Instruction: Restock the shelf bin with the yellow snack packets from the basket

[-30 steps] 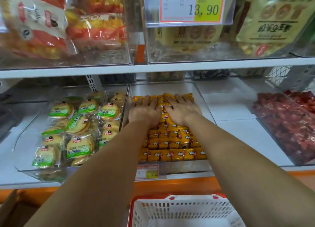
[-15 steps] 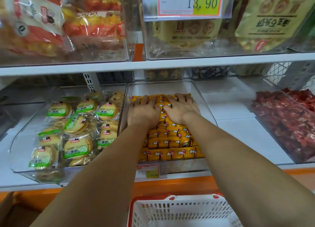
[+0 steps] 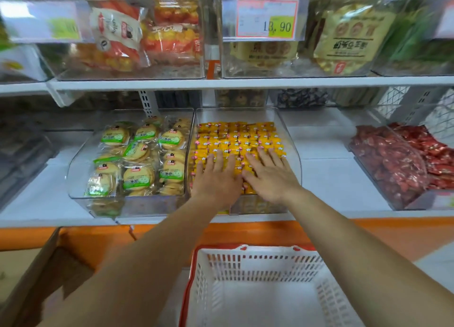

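Observation:
Several small yellow snack packets (image 3: 239,136) lie in rows inside a clear shelf bin (image 3: 293,154) on the lower shelf. My left hand (image 3: 216,178) lies flat, fingers spread, on the packets at the bin's front left. Beside it, my right hand (image 3: 270,174) lies flat on the packets at the front right. Both hands press palm-down and hold nothing. Below, near the bottom of the view, stands a white basket (image 3: 265,263) with a red rim; I see no packets inside it.
Left of the yellow bin a clear bin holds green-labelled biscuit packs (image 3: 137,152). A bin of red packets (image 3: 403,159) sits at the right. The upper shelf (image 3: 245,82) carries bins of bagged snacks and a price tag (image 3: 267,18). A cardboard box (image 3: 32,272) stands at lower left.
Both hands have slid from the back of the bin toward its front, still flat on the packets. The back rows are now uncovered. The camera has pulled back.

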